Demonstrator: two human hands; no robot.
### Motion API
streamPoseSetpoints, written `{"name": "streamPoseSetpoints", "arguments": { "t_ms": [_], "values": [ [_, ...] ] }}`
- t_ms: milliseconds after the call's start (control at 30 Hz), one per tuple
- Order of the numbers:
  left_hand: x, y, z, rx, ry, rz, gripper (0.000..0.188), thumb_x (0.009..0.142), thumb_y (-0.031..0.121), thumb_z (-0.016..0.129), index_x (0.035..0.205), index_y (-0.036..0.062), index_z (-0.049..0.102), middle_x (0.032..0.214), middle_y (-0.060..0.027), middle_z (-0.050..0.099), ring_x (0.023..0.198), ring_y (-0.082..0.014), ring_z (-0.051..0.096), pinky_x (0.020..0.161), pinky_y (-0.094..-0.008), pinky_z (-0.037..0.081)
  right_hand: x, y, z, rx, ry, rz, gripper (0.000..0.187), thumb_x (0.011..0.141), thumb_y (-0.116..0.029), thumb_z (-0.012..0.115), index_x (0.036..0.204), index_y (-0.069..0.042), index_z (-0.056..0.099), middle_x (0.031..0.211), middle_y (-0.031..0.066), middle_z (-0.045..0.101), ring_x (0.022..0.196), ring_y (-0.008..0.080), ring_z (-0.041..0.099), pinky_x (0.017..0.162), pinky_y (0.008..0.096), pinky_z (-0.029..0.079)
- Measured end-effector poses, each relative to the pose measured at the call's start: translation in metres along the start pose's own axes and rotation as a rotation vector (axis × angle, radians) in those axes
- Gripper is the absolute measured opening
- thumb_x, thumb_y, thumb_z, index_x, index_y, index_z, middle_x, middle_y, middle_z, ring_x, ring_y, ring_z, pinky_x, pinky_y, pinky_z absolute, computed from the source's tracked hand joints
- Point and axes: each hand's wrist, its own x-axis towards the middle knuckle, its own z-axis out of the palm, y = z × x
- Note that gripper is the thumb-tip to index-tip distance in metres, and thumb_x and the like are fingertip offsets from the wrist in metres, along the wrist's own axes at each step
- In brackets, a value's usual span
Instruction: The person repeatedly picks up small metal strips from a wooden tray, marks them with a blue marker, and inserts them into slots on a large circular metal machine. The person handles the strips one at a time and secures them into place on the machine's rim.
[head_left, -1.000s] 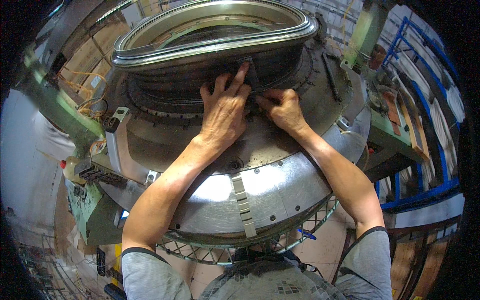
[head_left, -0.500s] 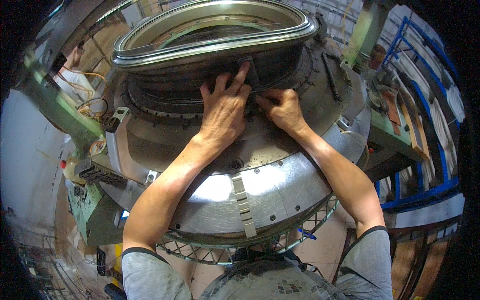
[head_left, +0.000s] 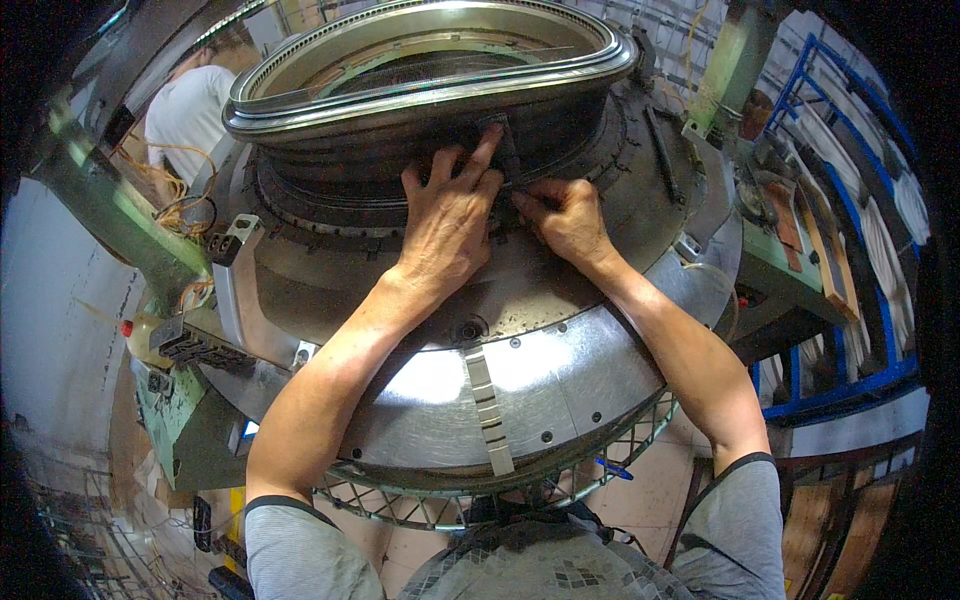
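A large round metal machine stands before me, with a dark cylinder [head_left: 370,165] under a shiny ringed rim [head_left: 420,100]. My left hand [head_left: 447,220] reaches up to the cylinder, fingers spread. Its index fingertip presses on a small dark plate [head_left: 508,150] lying against the cylinder wall. Close by on the right, my right hand [head_left: 568,218] is closed in a pinch at the foot of the plate, by the cylinder's base. Whatever lies between its thumb and finger is too small and hidden to make out.
A strip of pale metal pieces [head_left: 488,410] lies across the polished front ring [head_left: 570,380]. A dark bar [head_left: 663,155] rests on the machine's right side. Green posts [head_left: 735,70] flank the machine; a blue rack [head_left: 840,370] stands right. A person in a white shirt [head_left: 190,110] is behind at left.
The person in the white shirt behind the machine has moved to the right and now faces away. Both my hands stay in nearly the same place.
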Motion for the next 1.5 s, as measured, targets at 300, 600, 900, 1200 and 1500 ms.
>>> {"name": "streamPoseSetpoints", "arguments": {
  "t_ms": [300, 600, 900, 1200, 1500],
  "values": [
    [0.0015, 0.0006, -0.0021, 0.011, -0.012, 0.009, 0.049, 0.058, 0.005, 0.076, 0.106, 0.0076, 0.064, 0.16, -0.005, 0.035, 0.121, -0.0316, 0.046, 0.088, -0.055, 0.04, 0.0007, -0.0017, -0.0016, -0.035, -0.005, 0.0, 0.019, 0.09, -0.015, 0.073, 0.093, 0.003, 0.075, 0.07, 0.0073, 0.069, 0.061, 0.0103, 0.057, 0.057, 0.0293, 0.048],
    [0.0026, 0.0004, -0.005, -0.013, -0.093, -0.007, 0.051, 0.065, 0.005, 0.075, 0.115, 0.0071, 0.063, 0.165, -0.0029, 0.025, 0.125, -0.0347, 0.042, 0.09, -0.0611, 0.041, -0.0002, 0.0026, 0.0004, -0.037, 0.004, 0.015, 0.017, 0.09, -0.015, 0.073, 0.091, 0.002, 0.075, 0.064, 0.005, 0.066, 0.057, 0.0088, 0.055, 0.054, 0.0282, 0.045],
    [0.0024, 0.0002, -0.0017, 0.004, -0.004, 0.014, 0.052, 0.057, 0.007, 0.076, 0.108, 0.0072, 0.065, 0.161, -0.0041, 0.033, 0.121, -0.0318, 0.046, 0.088, -0.0557, 0.04, 0.0005, 0.0049, 0.0018, 0.018, -0.004, 0.007, 0.015, 0.09, -0.014, 0.073, 0.089, 0.001, 0.075, 0.065, 0.0036, 0.066, 0.059, 0.0085, 0.055, 0.054, 0.0281, 0.045],
    [0.0031, -0.0012, -0.0015, 0.036, -0.008, 0.03, 0.053, 0.056, 0.009, 0.078, 0.108, 0.0088, 0.065, 0.161, -0.0039, 0.033, 0.121, -0.0317, 0.046, 0.087, -0.0556, 0.041, 0.0005, 0.0038, 0.0013, -0.004, 0.007, 0.029, 0.016, 0.09, -0.015, 0.073, 0.09, 0.0, 0.076, 0.066, 0.0031, 0.067, 0.06, 0.0077, 0.055, 0.054, 0.0277, 0.045],
    [0.0047, -0.0002, -0.0026, 0.062, -0.014, 0.039, 0.049, 0.058, 0.009, 0.077, 0.107, 0.0093, 0.066, 0.16, -0.0037, 0.034, 0.118, -0.0304, 0.046, 0.086, -0.0528, 0.041, 0.0, -0.0017, 0.0007, -0.024, 0.017, 0.032, 0.016, 0.089, -0.014, 0.074, 0.09, 0.001, 0.076, 0.065, 0.0048, 0.067, 0.058, 0.0082, 0.055, 0.054, 0.0279, 0.045]
  ]
}}
